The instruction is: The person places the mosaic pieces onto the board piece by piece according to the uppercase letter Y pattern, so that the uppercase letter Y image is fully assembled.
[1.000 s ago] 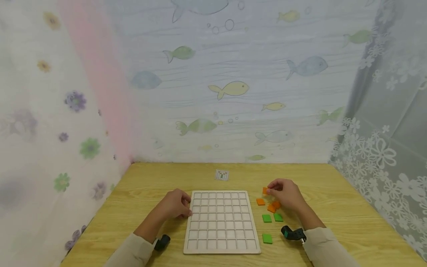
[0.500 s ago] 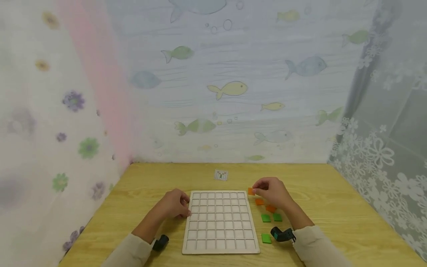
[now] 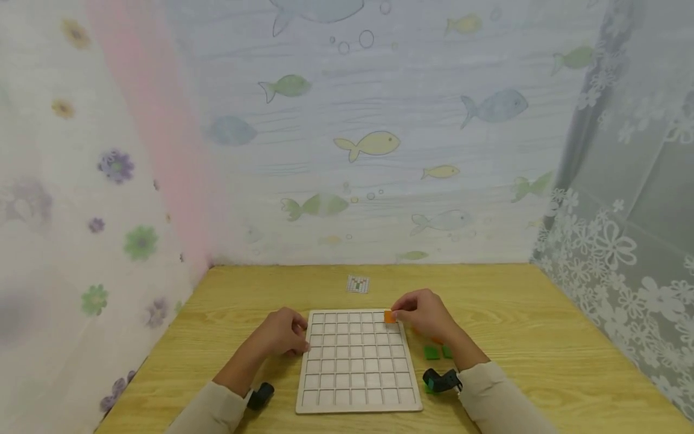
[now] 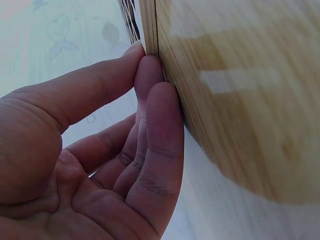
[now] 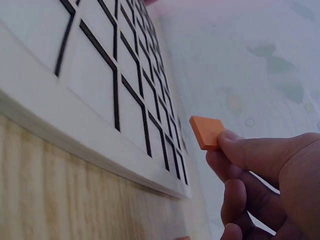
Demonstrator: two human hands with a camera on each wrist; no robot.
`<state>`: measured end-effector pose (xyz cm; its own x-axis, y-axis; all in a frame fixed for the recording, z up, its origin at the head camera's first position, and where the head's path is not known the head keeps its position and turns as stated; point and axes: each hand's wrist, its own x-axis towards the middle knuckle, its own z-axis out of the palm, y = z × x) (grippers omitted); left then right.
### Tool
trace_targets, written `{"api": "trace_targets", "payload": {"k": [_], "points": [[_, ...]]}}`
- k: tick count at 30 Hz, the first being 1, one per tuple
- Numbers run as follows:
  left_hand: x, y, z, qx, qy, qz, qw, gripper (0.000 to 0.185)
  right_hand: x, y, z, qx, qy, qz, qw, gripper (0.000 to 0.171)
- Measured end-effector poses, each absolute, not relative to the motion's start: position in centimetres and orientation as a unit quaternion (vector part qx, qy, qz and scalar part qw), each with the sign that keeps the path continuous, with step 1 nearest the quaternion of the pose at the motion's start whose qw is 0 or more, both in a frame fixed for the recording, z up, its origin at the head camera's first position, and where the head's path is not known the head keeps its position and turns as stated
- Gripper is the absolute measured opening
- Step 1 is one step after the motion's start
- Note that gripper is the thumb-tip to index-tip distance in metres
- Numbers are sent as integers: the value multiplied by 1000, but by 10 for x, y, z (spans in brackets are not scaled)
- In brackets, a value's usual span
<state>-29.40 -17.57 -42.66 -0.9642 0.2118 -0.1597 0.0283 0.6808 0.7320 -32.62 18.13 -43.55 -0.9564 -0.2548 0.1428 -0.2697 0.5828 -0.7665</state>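
From the head view, the person's right hand (image 3: 425, 316) is reaching in from the right side, wrist bent a bit, pinching an orange tile (image 3: 390, 317) between thumb and fingertips right over the far right corner of the white grid board (image 3: 358, 361); can't tell if the tile is touching the board. The left hand (image 3: 282, 334) sits on the wooden table (image 3: 515, 319), fingers loosely curled against the board's left edge. Green tiles (image 3: 432, 352) lie on the table just right of the board, partly behind the right forearm, and a small pattern card (image 3: 358, 284) sits at the far side. The left wrist view is super close: the fingers (image 4: 155, 145) are pressed together, tips resting against the board's edge along with the thumb. In the right wrist view, the thumb and forefinger pinch one corner of the orange tile (image 5: 206, 132), held in the air near the grid board (image 5: 95, 100), the other fingers curled underneath.
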Motion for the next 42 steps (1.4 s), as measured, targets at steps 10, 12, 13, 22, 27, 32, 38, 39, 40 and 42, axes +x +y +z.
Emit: {"api": "trace_targets", "payload": {"k": [10, 12, 13, 22, 27, 32, 38, 39, 40, 42], "points": [[-292, -177, -426, 74, 902, 409, 113, 49, -325, 169, -445, 123, -884, 451, 15, 5], [-292, -177, -426, 76, 901, 412, 113, 49, -325, 168, -447, 122, -887, 445, 17, 5], [-292, -176, -426, 76, 901, 412, 112, 49, -324, 167, -448, 122, -889, 441, 19, 5], [-292, -177, -424, 67, 905, 404, 112, 48, -320, 159, -449, 126, -895, 426, 30, 6], [-291, -179, -425, 69, 906, 403, 109, 48, -322, 156, -451, 127, -898, 420, 23, 7], [-291, -178, -428, 84, 901, 410, 115, 48, -318, 158, -453, 133, -901, 413, 25, 5], [-293, -176, -430, 93, 897, 416, 120, 48, -316, 161, -453, 133, -904, 406, 20, 4], [-293, -176, -430, 90, 897, 416, 120, 48, -316, 160, -453, 135, -904, 405, 16, 5], [-293, -176, -430, 88, 897, 416, 120, 48, -316, 160, -453, 136, -904, 404, 10, 5], [-293, -178, -431, 81, 898, 415, 119, 49, -315, 158, -453, 148, -905, 400, 8, 7]]}}
